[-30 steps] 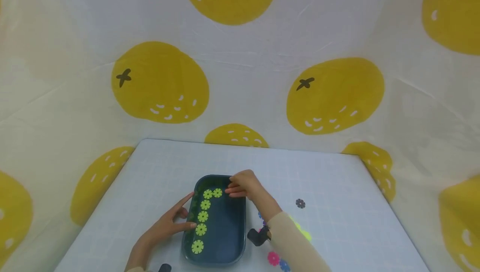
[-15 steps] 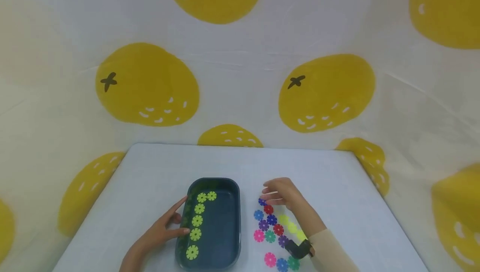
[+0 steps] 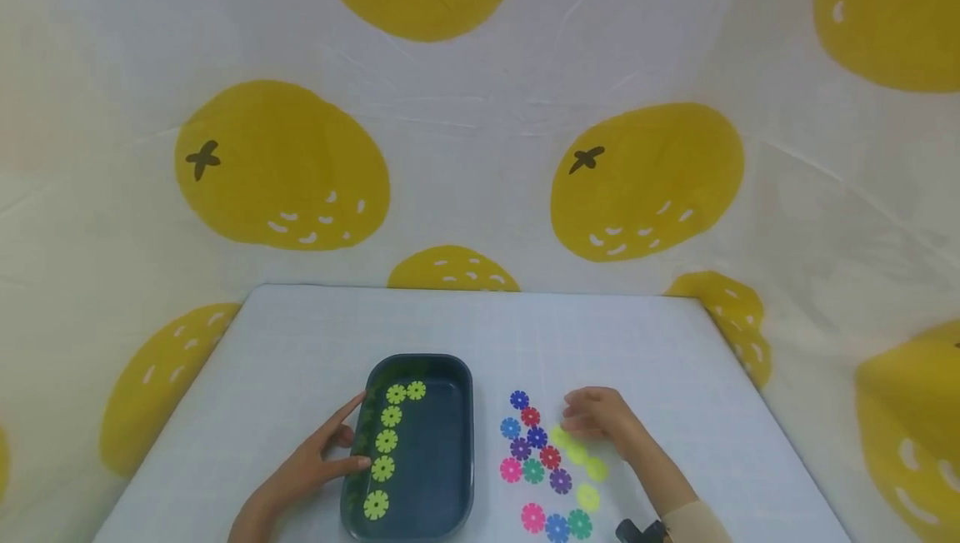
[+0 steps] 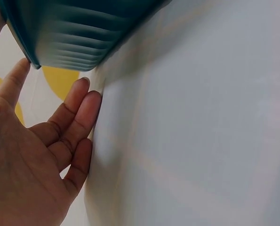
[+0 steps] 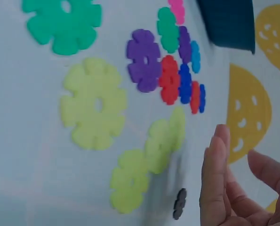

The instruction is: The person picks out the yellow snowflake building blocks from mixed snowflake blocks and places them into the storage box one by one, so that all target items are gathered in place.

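Note:
A dark teal tray (image 3: 431, 485) stands on the table. Inside, several yellow-green notched plastic discs (image 3: 386, 440) form a column along its left side, with one beside the top disc. My left hand (image 3: 318, 461) rests at the tray's left side, thumb and index finger spread along the rim; in the left wrist view its other fingers (image 4: 88, 110) lie loosely beside the table surface. My right hand (image 3: 603, 418) hovers over the loose yellow-green discs (image 3: 596, 469), fingers extended together and thumb apart, with nothing held in the right wrist view.
Right of the tray lie several loose discs: blue, red, purple, a pink disc (image 3: 511, 470) and a green disc (image 3: 533, 470). A dark disc (image 5: 180, 204) lies near my right hand. Behind the table (image 3: 337, 318) hangs a fruit-print cloth (image 3: 480, 176).
My right hand has moved from the tray's upper right corner rightward to the loose yellow-green discs. My left hand stays at the tray rim. The head view has shifted slightly.

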Motion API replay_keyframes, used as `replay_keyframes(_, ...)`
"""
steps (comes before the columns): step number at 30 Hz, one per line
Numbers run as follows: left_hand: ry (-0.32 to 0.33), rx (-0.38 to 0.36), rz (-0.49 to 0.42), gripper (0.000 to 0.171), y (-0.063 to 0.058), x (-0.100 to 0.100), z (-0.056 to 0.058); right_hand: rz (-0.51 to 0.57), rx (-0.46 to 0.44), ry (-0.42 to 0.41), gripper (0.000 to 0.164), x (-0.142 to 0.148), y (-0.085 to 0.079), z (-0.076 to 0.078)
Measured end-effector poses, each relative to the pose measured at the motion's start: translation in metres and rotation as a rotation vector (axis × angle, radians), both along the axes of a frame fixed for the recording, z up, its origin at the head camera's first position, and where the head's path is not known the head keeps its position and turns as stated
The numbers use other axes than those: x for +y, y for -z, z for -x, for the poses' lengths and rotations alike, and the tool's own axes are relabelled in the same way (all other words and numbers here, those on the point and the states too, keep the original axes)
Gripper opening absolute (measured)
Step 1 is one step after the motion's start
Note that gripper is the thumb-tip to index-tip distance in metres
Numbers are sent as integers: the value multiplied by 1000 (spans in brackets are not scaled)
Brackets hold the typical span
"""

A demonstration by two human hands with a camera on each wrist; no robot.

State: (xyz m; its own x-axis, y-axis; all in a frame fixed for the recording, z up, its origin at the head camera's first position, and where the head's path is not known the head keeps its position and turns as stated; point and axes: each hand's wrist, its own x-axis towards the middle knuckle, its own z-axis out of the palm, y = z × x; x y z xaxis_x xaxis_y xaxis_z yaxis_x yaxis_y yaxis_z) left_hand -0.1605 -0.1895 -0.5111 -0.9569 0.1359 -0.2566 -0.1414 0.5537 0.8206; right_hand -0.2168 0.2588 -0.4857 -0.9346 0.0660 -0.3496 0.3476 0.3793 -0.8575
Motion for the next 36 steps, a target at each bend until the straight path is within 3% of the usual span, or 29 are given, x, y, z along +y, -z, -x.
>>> replay_keyframes(7,0,7,8,95,0,0,1,-170,32,-103,44,12,15,-8)
replay_keyframes(21,9,18,26,94,0,1,0,-346,241,-396,44,11,12,-10)
replay_keyframes(28,14,26,23,95,1,0,-1,-442,271,-418,45,6,13,-12)
replay_keyframes(36,10,15,37,95,0,1,0,-460,244,-391,46,4,21,-14)
